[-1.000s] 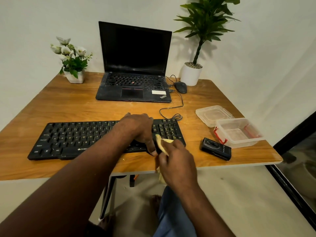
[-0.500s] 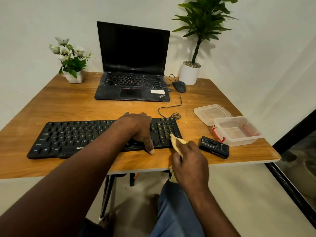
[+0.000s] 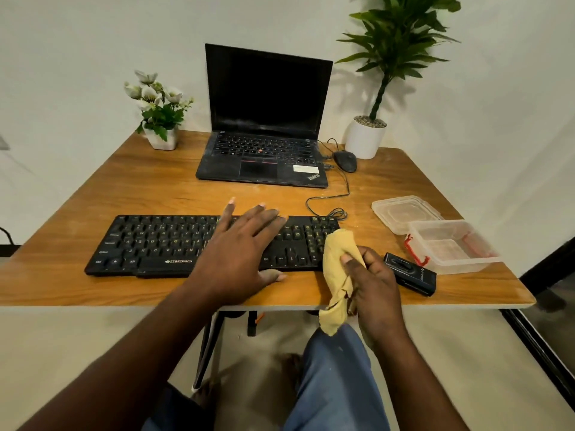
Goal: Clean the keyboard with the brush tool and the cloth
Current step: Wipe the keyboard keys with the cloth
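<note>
A black keyboard (image 3: pixel 149 244) lies along the near edge of the wooden table (image 3: pixel 155 188). My left hand (image 3: pixel 239 253) rests flat on its right half, fingers spread and lifted a little, thumb on the table in front. My right hand (image 3: pixel 373 284) grips a yellow cloth (image 3: pixel 337 269) at the keyboard's right end; the cloth's top touches the number pad corner and its tail hangs below the table edge. A small black brush tool (image 3: pixel 410 273) lies on the table just right of my right hand.
An open black laptop (image 3: pixel 264 157) stands at the back with a mouse (image 3: pixel 345 161) and its coiled cable beside it. A clear plastic box (image 3: pixel 451 247) and its lid (image 3: pixel 404 211) sit at the right. A flower pot (image 3: pixel 160 136) and a potted plant (image 3: pixel 365 138) flank the laptop.
My right hand has moved the cloth rightward along the keyboard's front to its right end. My left hand has flattened and spread its fingers on the keys. The view has shifted.
</note>
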### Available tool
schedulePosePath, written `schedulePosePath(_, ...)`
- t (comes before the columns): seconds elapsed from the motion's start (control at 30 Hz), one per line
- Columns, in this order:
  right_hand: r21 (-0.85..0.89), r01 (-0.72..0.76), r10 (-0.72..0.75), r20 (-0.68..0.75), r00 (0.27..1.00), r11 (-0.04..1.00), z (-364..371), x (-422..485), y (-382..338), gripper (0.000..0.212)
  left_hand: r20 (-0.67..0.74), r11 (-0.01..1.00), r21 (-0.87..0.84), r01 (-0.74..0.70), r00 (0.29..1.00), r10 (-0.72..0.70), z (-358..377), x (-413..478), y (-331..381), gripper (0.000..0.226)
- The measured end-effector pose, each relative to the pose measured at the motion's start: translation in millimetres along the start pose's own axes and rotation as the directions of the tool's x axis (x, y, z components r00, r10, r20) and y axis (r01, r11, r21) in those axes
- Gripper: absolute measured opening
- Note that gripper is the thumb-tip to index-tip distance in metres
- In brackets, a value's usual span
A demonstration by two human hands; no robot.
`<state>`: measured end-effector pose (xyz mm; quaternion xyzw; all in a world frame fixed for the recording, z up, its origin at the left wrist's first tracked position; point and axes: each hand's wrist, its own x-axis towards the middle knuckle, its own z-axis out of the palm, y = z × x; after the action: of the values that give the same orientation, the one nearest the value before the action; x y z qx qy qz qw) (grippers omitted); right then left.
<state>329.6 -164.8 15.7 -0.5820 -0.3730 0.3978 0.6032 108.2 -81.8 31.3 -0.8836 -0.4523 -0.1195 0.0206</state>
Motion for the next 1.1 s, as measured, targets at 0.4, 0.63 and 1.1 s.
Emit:
schedulePosePath(0.4,-0.49,0.212,-0.225,0.033,0.974,0.845,14,10,9,0.013,-0.329,0.837,-0.122,0.533,0.774,-0.541,1,-112,-88,0.089)
schedulePosePath(0.63,-0.615,0.22,-0.318,-0.053,0.946,0.757,17,15,19,0.025,-0.17,0.647,-0.216,0.732,0.624,-0.763,-3,-95,-95,0.123)
schedulePosePath(1.1,-0.628,0.156,-0.295,-0.122,0.948,0.762,25,53,20,0.029,-0.109,0.741,-0.161,0.652,0.734,-0.67,19,-44,-96,0.123)
